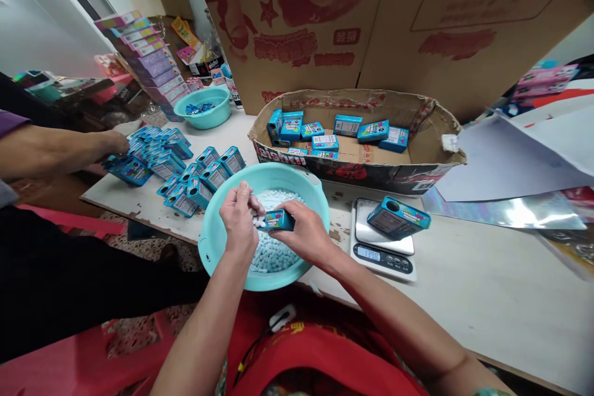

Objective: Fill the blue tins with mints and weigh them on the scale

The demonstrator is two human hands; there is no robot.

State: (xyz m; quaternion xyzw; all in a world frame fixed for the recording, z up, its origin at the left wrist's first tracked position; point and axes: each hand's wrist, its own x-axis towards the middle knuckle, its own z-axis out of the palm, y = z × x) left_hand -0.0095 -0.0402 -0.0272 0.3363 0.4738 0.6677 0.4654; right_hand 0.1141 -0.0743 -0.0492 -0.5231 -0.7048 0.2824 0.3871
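My right hand [306,230] grips a small blue candy box [275,220], tilted on its side over a turquoise basin [320,198]. At the box's left end my left hand [240,216] is closed around some small white candies [258,221], its fingers cupped against the opening. Many more loose white candies [273,253] lie in the basin below both hands. Just to the right, another blue candy box [399,218] rests on a digital scale [383,260] with a lit display.
A low cardboard tray [417,173] behind the basin holds several blue boxes. More blue boxes [204,176] stand to the left, where a co-worker's hand [116,143] touches a pile. A smaller turquoise bowl [218,116] and white paper sheets [501,158] are farther back.
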